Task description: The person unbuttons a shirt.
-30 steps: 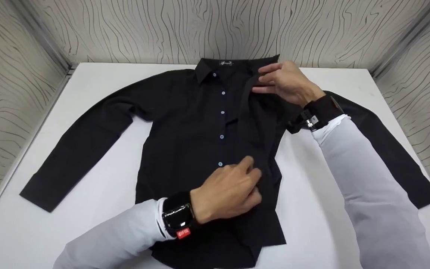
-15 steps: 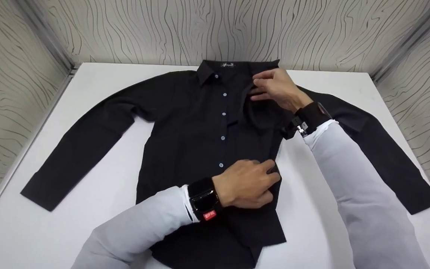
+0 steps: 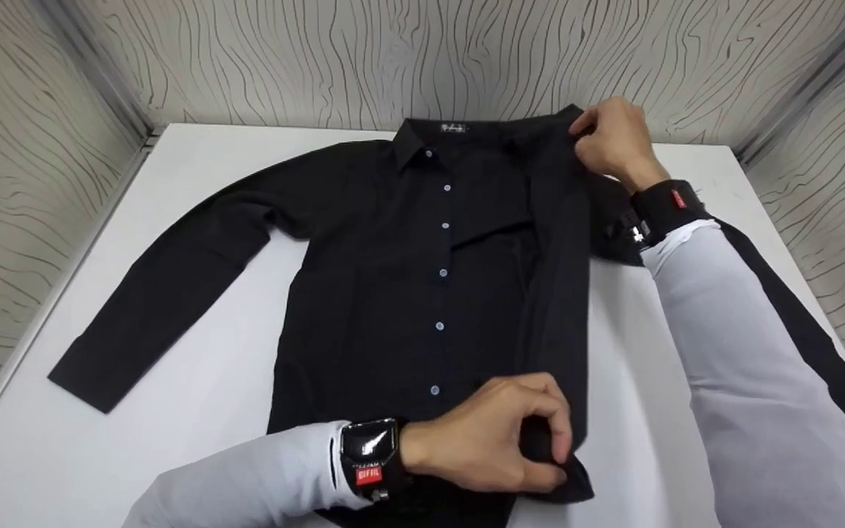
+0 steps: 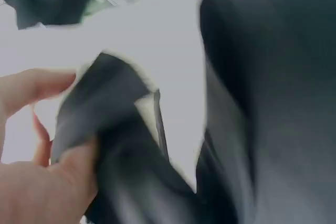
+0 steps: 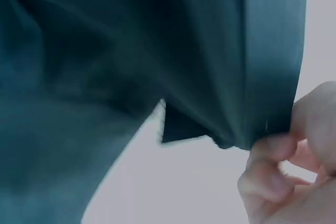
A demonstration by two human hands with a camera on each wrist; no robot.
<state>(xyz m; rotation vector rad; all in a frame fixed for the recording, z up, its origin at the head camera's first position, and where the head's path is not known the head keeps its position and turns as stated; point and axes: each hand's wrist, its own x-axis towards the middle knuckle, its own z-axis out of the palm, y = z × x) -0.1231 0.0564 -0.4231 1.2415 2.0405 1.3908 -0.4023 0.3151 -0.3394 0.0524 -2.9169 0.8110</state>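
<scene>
A black long-sleeved button-up shirt (image 3: 364,293) lies front side up, its collar at the far edge and a column of light buttons (image 3: 443,273) down the middle. My right hand (image 3: 617,136) pinches the right-side front panel (image 3: 558,293) near the collar. Lower down, my left hand (image 3: 492,440) holds the same panel close to its hem, thumb and index finger curled on the cloth. Between the hands the panel is pulled out to the right and folded back, showing the inside of the shirt. Both wrist views show fingers gripping dark fabric; the left one is blurred.
The shirt rests on a white table (image 3: 635,411). Its left sleeve (image 3: 166,286) angles toward the front left, and the other sleeve (image 3: 782,293) is partly behind the right forearm. Walls with a wavy line pattern (image 3: 364,59) enclose the table's back and sides.
Both hands have moved right, the right one up beside the collar and the left one down near the hem. They have taken hold of the front panel and drawn it outward.
</scene>
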